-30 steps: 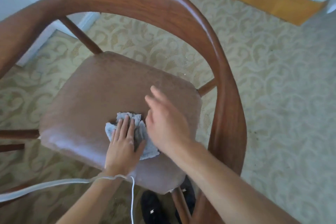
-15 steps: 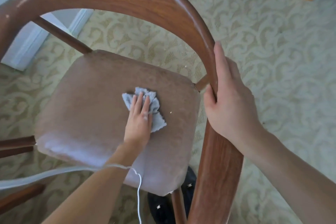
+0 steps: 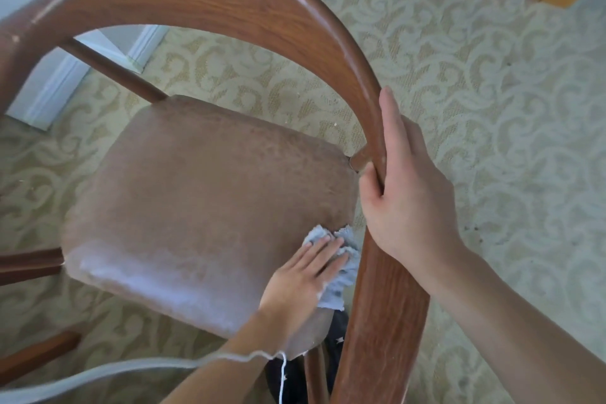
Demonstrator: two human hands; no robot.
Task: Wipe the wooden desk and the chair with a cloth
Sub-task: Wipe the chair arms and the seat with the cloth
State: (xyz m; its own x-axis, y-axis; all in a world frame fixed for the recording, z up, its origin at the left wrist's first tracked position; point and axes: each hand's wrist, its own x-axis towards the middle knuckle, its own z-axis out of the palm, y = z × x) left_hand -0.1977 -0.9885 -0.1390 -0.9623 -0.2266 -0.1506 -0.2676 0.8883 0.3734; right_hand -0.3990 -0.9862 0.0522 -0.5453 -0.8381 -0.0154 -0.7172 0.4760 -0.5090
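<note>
Right now, from the head camera, I have my left hand (image 3: 305, 275) pressed flat, fingers spread, on a crumpled grey cloth (image 3: 341, 272); that grip is open and pinning the cloth, not clutching it. The cloth sits under and just ahead of those fingers, at the corner of the brown chair seat (image 3: 203, 207) nearest the rail, with its far edge spilling off toward the wooden back rail (image 3: 383, 321). My right hand (image 3: 410, 193) is curled around that curved rail just beyond the cloth, thumb on the inside, steadying the chair.

To do this stroke well, I judge I should keep the palm low and the pressure even so the cloth does not bunch or slip out from under the fingers at the seat edge. Overlapping passes back across the cushion, away from the rail, should cover the part that looks untouched. Keeping the right hand firm stops the chair skating on the patterned carpet (image 3: 492, 92). The desk is not in view.
</note>
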